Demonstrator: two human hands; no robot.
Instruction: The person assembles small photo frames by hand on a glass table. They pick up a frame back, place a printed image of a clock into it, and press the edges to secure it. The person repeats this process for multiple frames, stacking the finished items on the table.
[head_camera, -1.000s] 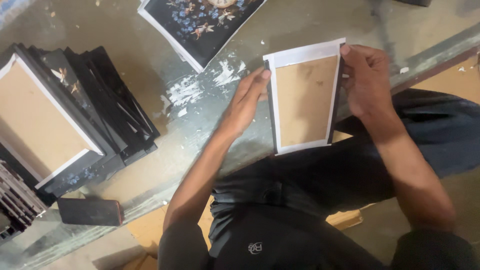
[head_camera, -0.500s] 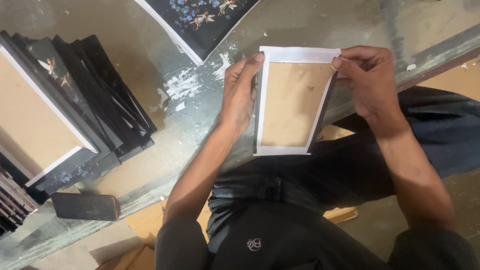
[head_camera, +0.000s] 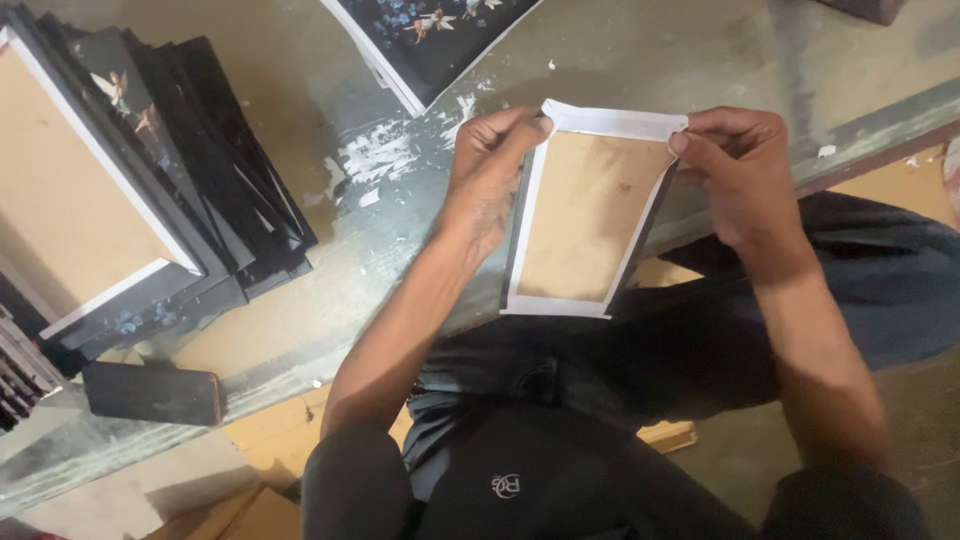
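Two bare hands grip a small board wrapped with white paper edges, held over the near edge of a worn table.

The left hand pinches the board at its upper left corner, fingers curled over the folded white border, while the right hand clasps the upper right corner with thumb and fingertips pressed on the same border. The board's brown back faces up, its lower end tilted toward the person's lap, above dark trousers. On the table, to the left and well apart, a stack of dark boards leans in a fanned pile. A dark printed sheet with flowers lies just beyond the hands. A dark phone rests near the table's front edge.
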